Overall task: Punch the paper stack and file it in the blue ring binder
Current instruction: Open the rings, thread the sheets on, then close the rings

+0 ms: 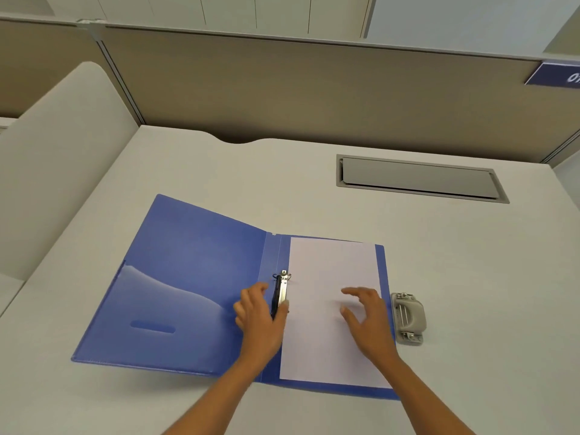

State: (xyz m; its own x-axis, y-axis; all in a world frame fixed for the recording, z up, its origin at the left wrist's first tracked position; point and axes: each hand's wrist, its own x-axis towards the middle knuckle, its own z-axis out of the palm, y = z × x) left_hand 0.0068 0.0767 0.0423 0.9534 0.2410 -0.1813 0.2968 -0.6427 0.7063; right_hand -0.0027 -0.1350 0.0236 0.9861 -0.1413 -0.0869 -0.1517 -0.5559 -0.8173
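Left of the left grip (pixel 260 312), the front cover of the blue ring binder (pixel 175 277) is laid open flat on the tabletop (pixel 282 177). The left grip is closed about the ring mechanism (pixel 282 290), with fingers curled on its left side and the thumb set on its metal bar. Between the two grips the paper stack (pixel 320 340) is laid on the binder's back board, its left edge just beside the mechanism; punched holes cannot be made out. The right grip (pixel 367 315) is spread apart over the sheets with nothing held; contact with them cannot be judged. Just right of that grip a hole punch (pixel 409 318) is set beside the binder. If the rings are snapped while the stack is unsteadied, sheets could be skewed, torn at the holes or missed altogether, and the thumb could be nipped.
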